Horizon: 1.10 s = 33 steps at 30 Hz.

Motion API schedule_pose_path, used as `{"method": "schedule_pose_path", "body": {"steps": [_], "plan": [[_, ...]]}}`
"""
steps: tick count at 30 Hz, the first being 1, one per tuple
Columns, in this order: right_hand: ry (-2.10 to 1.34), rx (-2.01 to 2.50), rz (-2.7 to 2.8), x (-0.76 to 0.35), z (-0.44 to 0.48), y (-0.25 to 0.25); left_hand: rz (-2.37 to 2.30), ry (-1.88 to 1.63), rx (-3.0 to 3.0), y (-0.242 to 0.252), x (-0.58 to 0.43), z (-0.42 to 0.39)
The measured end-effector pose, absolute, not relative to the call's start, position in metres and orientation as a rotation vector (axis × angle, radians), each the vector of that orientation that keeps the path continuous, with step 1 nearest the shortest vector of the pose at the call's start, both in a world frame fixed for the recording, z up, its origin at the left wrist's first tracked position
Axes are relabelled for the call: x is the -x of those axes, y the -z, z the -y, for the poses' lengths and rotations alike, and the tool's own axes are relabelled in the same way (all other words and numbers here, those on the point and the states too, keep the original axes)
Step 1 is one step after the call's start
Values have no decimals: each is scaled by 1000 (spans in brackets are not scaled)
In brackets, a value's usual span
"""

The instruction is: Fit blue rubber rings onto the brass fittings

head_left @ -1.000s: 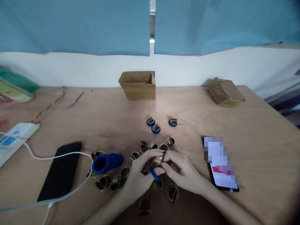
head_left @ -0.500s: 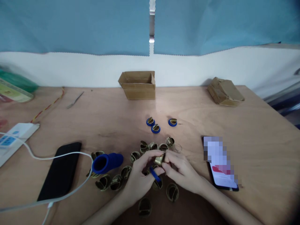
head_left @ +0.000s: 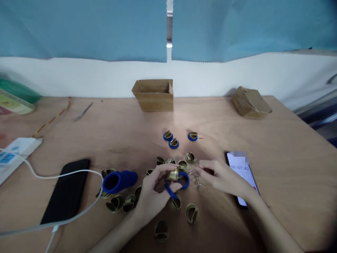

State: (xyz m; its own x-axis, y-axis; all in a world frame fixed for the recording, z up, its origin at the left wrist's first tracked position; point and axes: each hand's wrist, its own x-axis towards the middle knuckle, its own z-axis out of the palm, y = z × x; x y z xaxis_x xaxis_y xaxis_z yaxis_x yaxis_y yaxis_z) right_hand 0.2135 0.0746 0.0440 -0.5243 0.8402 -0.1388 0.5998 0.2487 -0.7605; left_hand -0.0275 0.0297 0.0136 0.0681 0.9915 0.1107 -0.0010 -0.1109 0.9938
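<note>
My left hand (head_left: pixel 152 192) grips a small brass cup-shaped piece (head_left: pixel 173 175) between thumb and fingers. A blue ring (head_left: pixel 170 190) sits around or against that thumb. Just right of it, a second blue ring (head_left: pixel 183 180) shows on the table. My right hand (head_left: pixel 219 177) is off to the right, thumb and index fingertips pinched together above several thin wire rings (head_left: pixel 194 176). Whatever may be between them is too small to make out. Around my hands lie several brass pieces with flaps, one of them in front (head_left: pixel 192 213).
Farther back are brass pieces with blue rings on them (head_left: pixel 173 143). To the left lie a stack of blue rings (head_left: pixel 119 181), a black phone (head_left: pixel 65 189), a white cable and tweezers (head_left: pixel 83 111). A lit phone (head_left: pixel 240 168) lies right. Two cardboard boxes (head_left: pixel 156 105) (head_left: pixel 251 102) stand behind.
My right hand has left the brass piece and moved right to the wire rings. My left hand still holds the brass piece. The second blue ring and more wire rings have come into sight.
</note>
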Motion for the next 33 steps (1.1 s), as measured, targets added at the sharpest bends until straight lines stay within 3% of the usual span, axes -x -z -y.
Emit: {"method": "schedule_pose_path", "body": {"steps": [5, 17, 25, 33], "plan": [[-1025, 1399, 2510, -217, -74, -37, -1151, -1181, -1513, -10, 26, -25], [-608, 1726, 2538, -222, -74, -32, -1122, -1189, -1848, -5, 28, -24], [-546, 1731, 2599, -223, -77, -35, -1206, -1258, -1975, -18, 31, -38], [-378, 1718, 2555, -211, -72, -38, -1376, -913, -2159, -40, 19, -94]]}}
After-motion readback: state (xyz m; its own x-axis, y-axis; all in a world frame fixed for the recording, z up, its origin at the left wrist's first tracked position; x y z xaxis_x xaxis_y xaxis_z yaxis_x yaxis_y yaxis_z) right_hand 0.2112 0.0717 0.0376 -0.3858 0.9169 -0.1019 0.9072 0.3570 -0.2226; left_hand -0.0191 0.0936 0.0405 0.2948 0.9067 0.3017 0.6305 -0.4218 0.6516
